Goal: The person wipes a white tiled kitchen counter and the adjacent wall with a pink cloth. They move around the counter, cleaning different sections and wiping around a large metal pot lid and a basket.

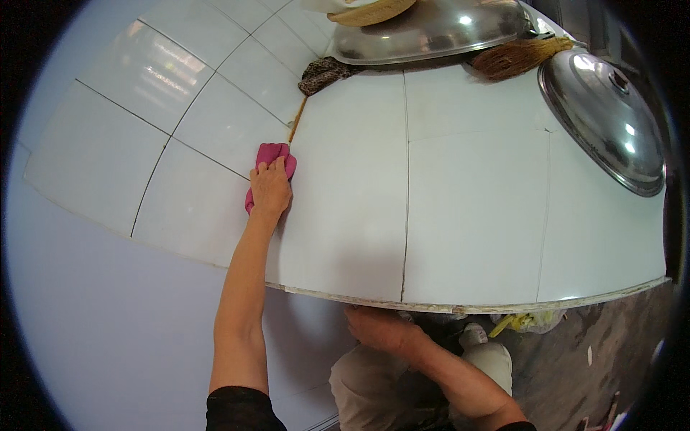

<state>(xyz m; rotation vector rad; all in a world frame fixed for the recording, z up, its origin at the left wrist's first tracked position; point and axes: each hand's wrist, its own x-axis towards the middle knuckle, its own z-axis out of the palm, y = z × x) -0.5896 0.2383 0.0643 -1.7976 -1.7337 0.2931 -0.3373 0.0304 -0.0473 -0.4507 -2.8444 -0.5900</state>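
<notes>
My left hand (pixel 271 186) is laid over a folded pink cloth (pixel 272 153), which it presses where the white wall tiles (pixel 207 178) meet the white tiled counter (pixel 345 188). The cloth sticks out past my fingertips and along the wall side of the palm. Just beyond it, a brownish-orange strip (pixel 297 119) runs along the corner joint. My right hand (pixel 380 327) is low at the counter's front edge (pixel 431 308), near my knee. Its fingers are partly hidden, so whether it grips anything does not show.
A large domed metal lid (pixel 431 37) lies at the back, with a gourd ladle (pixel 372 13) on it. Beside it are a dark patterned rag (pixel 326 74) and a straw brush (pixel 506 58). Another metal lid (pixel 604 121) rests at the right. A plastic bag (pixel 539 321) sits below the counter.
</notes>
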